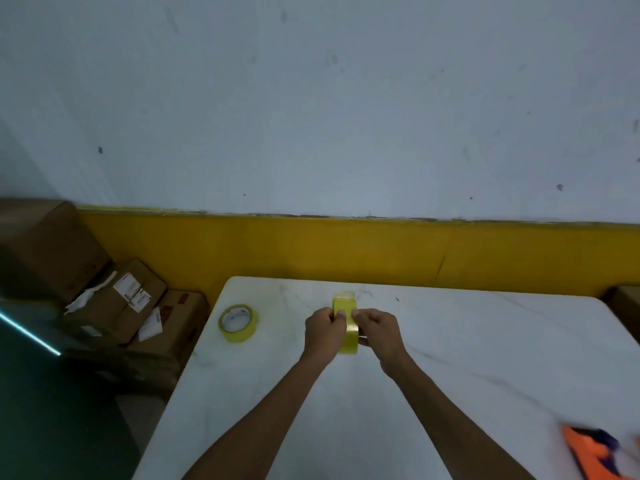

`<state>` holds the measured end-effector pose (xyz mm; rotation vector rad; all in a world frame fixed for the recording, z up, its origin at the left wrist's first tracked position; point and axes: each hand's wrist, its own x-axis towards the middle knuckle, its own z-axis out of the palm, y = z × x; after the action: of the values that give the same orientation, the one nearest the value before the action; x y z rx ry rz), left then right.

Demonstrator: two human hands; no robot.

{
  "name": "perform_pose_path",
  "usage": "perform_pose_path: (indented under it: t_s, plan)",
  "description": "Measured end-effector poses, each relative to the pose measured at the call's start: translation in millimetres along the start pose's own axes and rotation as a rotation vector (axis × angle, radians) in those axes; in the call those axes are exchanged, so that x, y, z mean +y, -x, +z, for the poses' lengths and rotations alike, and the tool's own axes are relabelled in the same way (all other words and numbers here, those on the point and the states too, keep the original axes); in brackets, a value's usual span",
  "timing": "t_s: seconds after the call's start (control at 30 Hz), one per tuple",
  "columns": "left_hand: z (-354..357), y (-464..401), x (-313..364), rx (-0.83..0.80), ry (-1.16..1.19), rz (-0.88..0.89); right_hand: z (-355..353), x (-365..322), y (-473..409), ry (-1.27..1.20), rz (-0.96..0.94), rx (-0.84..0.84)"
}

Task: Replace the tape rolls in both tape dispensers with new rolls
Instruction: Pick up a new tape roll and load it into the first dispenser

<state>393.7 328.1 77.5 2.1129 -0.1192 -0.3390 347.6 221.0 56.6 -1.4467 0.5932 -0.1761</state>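
Head view: both hands meet at desk centre on one yellow tape roll [347, 332], held on edge, tread facing the camera. Left hand [323, 332] has a narrow grip, thumb and fingers pinched onto the roll's left side near its top. Right hand [377, 332] is closed on the right side likewise, fingertips [356, 312] touching the tape surface by the upper edge. A short loose end of tape [346, 295] stands up at the roll's 12 o'clock. Whether the roll's bottom rests on the desk or hangs just above it cannot be told. Both forearms bare, entering from 6 o'clock.

Second yellow tape roll [238, 323] lies flat on the desk at 9 o'clock from the hands, well apart from them, near the desk's left edge; white desk surface shows through its core.

Orange tape dispenser [588, 452], blurred, with a dark blue part, sits at the desk's near right corner, about 4 o'clock from the hands, partly cut by the frame edge. Only one dispenser in view.

Desk [467, 341] is white with faint grey veining. Beyond it, a yellow band [346, 251] runs along the base of a pale scuffed wall [311, 98]. Cardboard boxes [114, 299] with shipping labels are stacked off the desk at 9 to 10 o'clock.
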Motion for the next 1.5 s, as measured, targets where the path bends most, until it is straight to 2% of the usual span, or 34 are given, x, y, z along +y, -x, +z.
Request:
perform_pose_path:
  t_s: [0.27, 0.57, 0.83, 1.13, 1.3, 1.5]
  plan:
    - [67, 91, 25, 0.052, -0.017, -0.021, -91, 14, 57, -0.032, 0.022, -0.059]
    - [121, 183, 37, 0.043, -0.028, -0.018, -167, 27, 129, -0.007, 0.053, -0.051]
    - [126, 223, 35, 0.044, -0.022, 0.010, -183, 34, 174, -0.025, 0.040, 0.004]
    - [145, 270, 35, -0.049, 0.000, -0.007, -213, 55, 220, -0.017, 0.067, 0.096]
    - [178, 285, 45, -0.074, 0.045, -0.008, -248, 57, 230, -0.016, 0.073, 0.129]
    - [252, 301, 73, -0.106, 0.016, 0.003, -326, 66, 228, -0.035, 0.089, 0.149]
